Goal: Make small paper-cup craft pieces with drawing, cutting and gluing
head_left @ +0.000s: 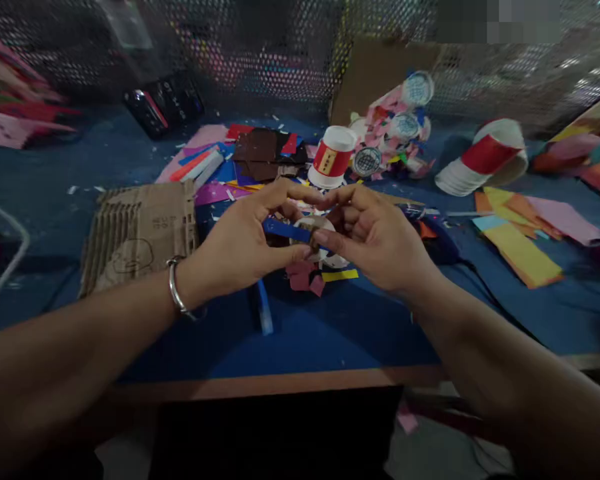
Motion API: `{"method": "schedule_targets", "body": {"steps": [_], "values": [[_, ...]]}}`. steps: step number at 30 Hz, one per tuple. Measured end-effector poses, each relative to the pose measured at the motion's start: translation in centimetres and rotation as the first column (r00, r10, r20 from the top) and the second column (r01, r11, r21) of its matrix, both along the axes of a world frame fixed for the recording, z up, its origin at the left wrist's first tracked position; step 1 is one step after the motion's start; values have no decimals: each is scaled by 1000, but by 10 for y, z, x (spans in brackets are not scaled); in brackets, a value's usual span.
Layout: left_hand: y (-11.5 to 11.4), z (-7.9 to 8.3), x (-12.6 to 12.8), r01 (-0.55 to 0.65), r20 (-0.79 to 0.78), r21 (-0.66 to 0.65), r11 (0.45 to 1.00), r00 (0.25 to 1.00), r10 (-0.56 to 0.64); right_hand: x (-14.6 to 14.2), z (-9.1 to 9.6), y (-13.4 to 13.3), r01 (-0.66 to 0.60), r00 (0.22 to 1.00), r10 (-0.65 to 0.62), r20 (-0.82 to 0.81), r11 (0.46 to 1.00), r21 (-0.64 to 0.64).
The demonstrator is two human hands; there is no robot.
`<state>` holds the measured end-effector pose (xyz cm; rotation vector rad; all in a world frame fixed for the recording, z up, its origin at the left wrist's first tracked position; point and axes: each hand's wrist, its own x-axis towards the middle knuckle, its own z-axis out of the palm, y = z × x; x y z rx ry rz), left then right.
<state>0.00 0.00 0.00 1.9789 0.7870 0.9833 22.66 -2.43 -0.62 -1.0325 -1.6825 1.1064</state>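
Note:
My left hand (235, 243), a silver bangle on its wrist, is closed in a pinch around a narrow blue strip (286, 231), which looks like paper. At the strip's right end is a small brown piece (313, 237), pressed by the thumb of my right hand (383, 240). That hand's fingers are curled, partly hiding what they grip. The index fingertips of both hands nearly meet above. Behind and below lies a white round piece (337, 259), partly covered. Red paper scraps (301, 276) and a yellow strip (341, 275) rest near it on the blue tabletop.
Corrugated cardboard (145, 230) lies left, and a blue slim tool (265, 312) near the front. A red-and-white paper cup (333, 159) stands behind my hands. Another cup (485, 159) lies tilted to the right, near coloured paper (523, 247). A dark corded tool (437, 237) is beside my right hand.

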Motion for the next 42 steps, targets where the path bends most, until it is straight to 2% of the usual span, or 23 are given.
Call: {"method": "schedule_targets", "body": {"steps": [4, 8, 10, 13, 16, 20, 22, 25, 28, 34, 42], "values": [[-3, 1, 1, -11, 19, -7, 1000, 1000, 11, -2, 0, 2, -13, 999, 13, -33, 1000, 3], [-3, 2, 2, -7, 83, -175, 984, 996, 22, -1, 3, 2, -4, 1000, 4, -2, 999, -34], [-4, 1, 4, 4, 177, -314, 949, 983, 55, 0, 3, 2, 25, 1000, -25, 13, 999, -36], [-4, -2, 6, 35, 308, -509, 860, 940, 144, 1, 1, 4, 67, 998, -66, 16, 998, -21], [-2, -4, 7, 32, 328, -595, 803, 922, 206, 0, -1, 5, 91, 995, -92, 36, 996, 6], [1, -5, 7, 17, 351, -611, 792, 902, 252, -1, 1, 0, 130, 990, -136, 38, 983, 128], [2, -5, 6, 18, 361, -616, 787, 895, 262, -1, 3, -4, 170, 979, -190, 78, 964, 205], [4, -4, 6, 14, 359, -626, 780, 892, 273, -1, 5, -8, 208, 956, -251, 155, 946, 251], [4, -2, 6, 4, 378, -626, 780, 876, 299, 0, 5, -7, 198, 957, -240, 162, 951, 239], [4, -1, 5, 29, 389, -607, 794, 882, 265, 0, 4, -3, 193, 970, -220, 105, 957, 218], [4, -1, 6, 10, 417, -593, 805, 859, 297, 1, 3, 0, 191, 977, -201, 66, 972, 134]]}}
